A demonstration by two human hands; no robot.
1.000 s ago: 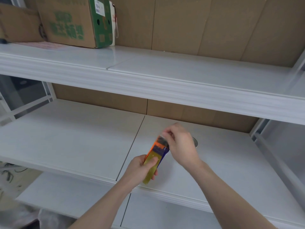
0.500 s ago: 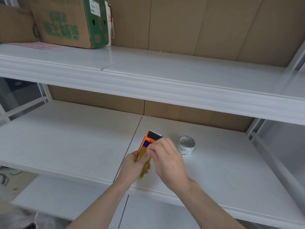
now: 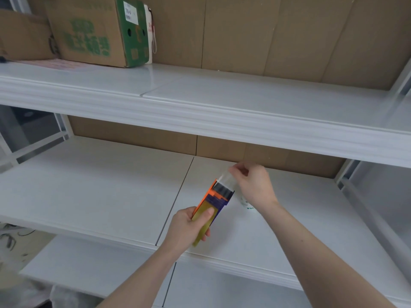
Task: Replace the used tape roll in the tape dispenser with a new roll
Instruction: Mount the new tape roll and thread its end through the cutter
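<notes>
Since half a second ago the right hand [image 3: 255, 185] has lifted toward mid-frame, pinching a clear tape strip [image 3: 226, 177] drawn from the orange-and-purple plastic tape dispenser [image 3: 214, 204]. Left hand [image 3: 189, 227] wraps its yellow handle, likely bracing the pull. White tape roll [image 3: 246, 203] sits on the white shelf [image 3: 111, 196], mostly hidden behind the right wrist.

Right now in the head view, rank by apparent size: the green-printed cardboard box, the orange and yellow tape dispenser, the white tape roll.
1. Green-printed cardboard box, largest.
2. Orange and yellow tape dispenser.
3. White tape roll, smallest, though the right hand hides most of it.
</notes>
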